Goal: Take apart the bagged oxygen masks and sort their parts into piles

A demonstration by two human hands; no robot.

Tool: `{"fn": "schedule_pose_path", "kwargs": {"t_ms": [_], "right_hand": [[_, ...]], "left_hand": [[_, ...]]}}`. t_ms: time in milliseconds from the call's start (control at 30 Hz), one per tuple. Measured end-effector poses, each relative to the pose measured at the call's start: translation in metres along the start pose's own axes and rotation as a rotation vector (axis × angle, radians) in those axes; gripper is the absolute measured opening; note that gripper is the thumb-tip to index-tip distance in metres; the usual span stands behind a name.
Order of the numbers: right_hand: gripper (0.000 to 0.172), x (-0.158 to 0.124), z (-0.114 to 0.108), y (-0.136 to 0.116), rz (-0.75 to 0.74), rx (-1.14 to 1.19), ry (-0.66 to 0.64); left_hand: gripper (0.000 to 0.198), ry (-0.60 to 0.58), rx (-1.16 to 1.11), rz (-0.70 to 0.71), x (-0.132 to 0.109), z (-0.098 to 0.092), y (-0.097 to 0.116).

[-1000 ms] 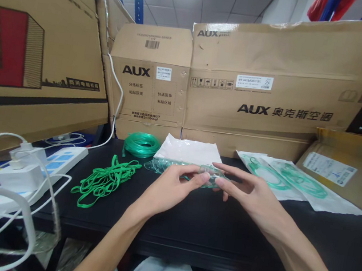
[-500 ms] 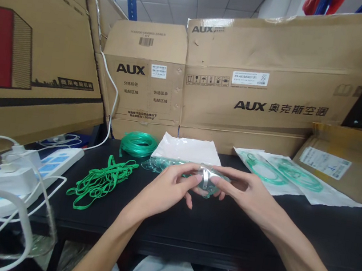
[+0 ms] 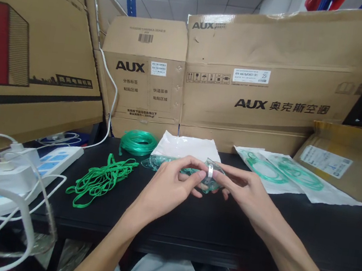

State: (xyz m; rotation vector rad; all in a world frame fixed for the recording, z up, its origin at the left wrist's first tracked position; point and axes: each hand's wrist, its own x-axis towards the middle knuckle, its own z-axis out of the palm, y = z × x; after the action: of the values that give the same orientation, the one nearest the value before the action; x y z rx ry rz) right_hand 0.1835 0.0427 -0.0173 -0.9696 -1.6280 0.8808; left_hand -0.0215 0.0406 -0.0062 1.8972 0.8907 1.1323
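A clear green-tinted plastic mask (image 3: 209, 185) with a small metal strip (image 3: 210, 171) is held up over the black table. My left hand (image 3: 177, 182) pinches its left side, thumb beside the strip. From the right, my right hand (image 3: 241, 186) grips the other side, its thumb or forefinger close to the strip. Behind my left hand lie more clear green plastic pieces (image 3: 153, 162), partly hidden, in front of a white packet (image 3: 188, 147). A tangle of green elastic cord (image 3: 103, 180) and a coil of green tubing (image 3: 138, 142) lie to the left.
Two flat packs with green tubing (image 3: 263, 169) (image 3: 306, 176) lie at the right, by a taped cardboard box (image 3: 349, 159). A white power strip (image 3: 56, 160) with loose cables is on the left. Large cardboard panels (image 3: 258, 88) stand along the back of the black table (image 3: 188, 230).
The mask has turned between my fingers, so its metal strip stands more upright and slightly further right. My hands have shifted a little, and the whole view has moved slightly.
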Motion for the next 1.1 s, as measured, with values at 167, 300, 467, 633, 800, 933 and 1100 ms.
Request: {"fn": "schedule_pose_path", "kwargs": {"t_ms": [167, 300, 467, 633, 800, 933, 1100], "right_hand": [[0.049, -0.0014, 0.0019, -0.0007, 0.007, 0.027, 0.023], [0.051, -0.0009, -0.0003, 0.0014, 0.029, -0.009, 0.006], [0.045, -0.0002, -0.0014, 0.002, 0.017, -0.039, -0.054], [0.043, -0.0014, -0.0021, -0.0024, 0.003, -0.038, -0.079], [0.038, -0.0001, -0.0008, -0.0036, -0.045, -0.1, -0.026], [0.037, -0.0002, 0.0, -0.0045, -0.059, -0.132, -0.009], [0.038, -0.0004, -0.0007, -0.0029, -0.027, -0.133, -0.015]], "left_hand": [[0.019, 0.05, 0.151, 0.109, 0.0002, 0.0052, 0.0032], [0.013, 0.152, 0.257, 0.167, 0.0018, 0.0072, 0.0024], [0.012, 0.143, 0.253, 0.161, 0.0025, 0.0021, 0.0002], [0.011, 0.102, 0.2, 0.177, 0.0043, 0.0008, -0.0025], [0.009, 0.118, 0.139, 0.126, 0.0067, 0.0057, -0.006], [0.008, 0.121, 0.153, 0.143, 0.0067, 0.0072, -0.0063], [0.007, 0.09, 0.196, 0.206, 0.0066, 0.0059, -0.0059]]}}
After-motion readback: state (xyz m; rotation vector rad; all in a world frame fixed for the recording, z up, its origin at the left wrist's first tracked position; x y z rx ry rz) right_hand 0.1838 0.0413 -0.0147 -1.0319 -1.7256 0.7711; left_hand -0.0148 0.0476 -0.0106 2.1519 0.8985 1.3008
